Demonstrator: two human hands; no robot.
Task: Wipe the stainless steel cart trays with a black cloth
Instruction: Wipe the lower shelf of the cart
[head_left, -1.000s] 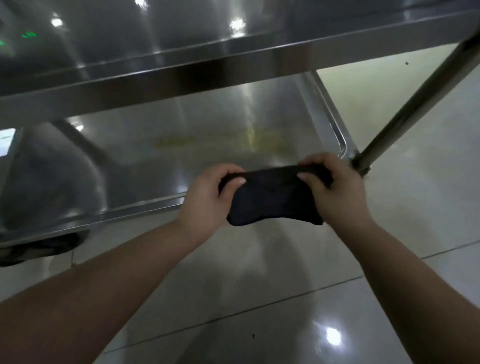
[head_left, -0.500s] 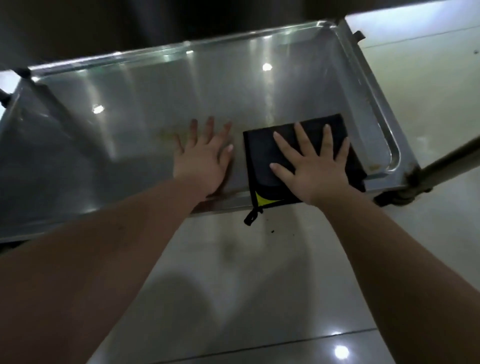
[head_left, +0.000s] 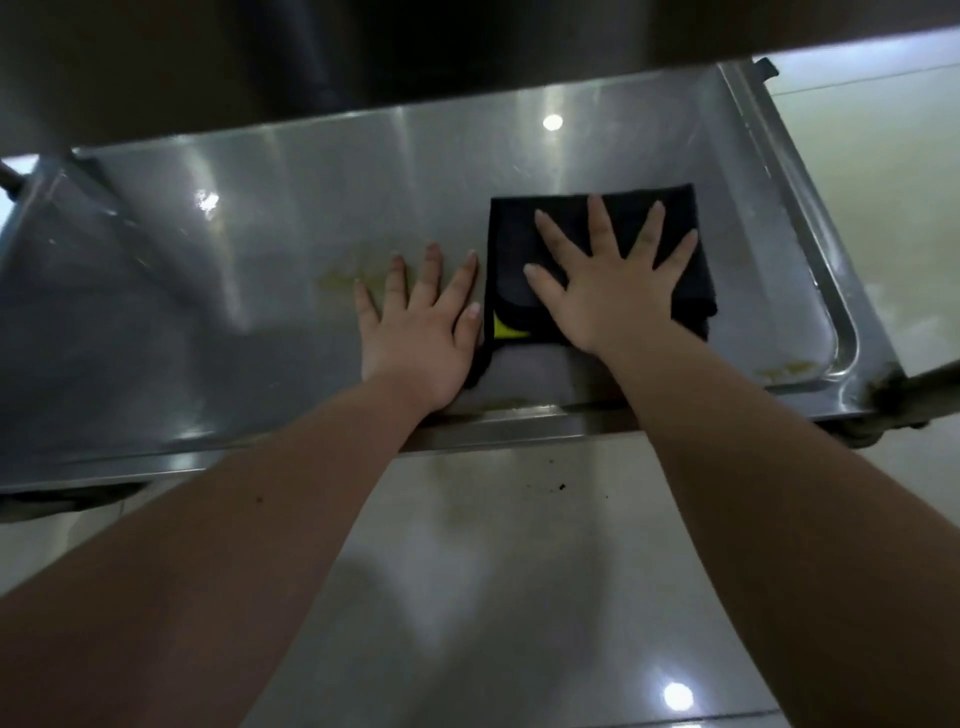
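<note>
Pressing black cloth (head_left: 670, 218) flat under spread right hand (head_left: 613, 291) fingers (head_left: 601, 218)

Item: head view, single, wide-angle. Mounted on my head.
Facing: forward and steeply down.
Nearness: close. My forearms (head_left: 291, 519) enter at the bottom corners and run up to mid-frame.
Centre: left hand (head_left: 421, 332) and right hand (head_left: 608, 291), spread flat over the lower tray (head_left: 208, 312), seen from above.
Top band: dark underside of the upper shelf (head_left: 467, 52), hiding the tray's far side.
Lower half: floor (head_left: 519, 545) just before the tray.
Edges: tray rim bows toward the corners.
</note>
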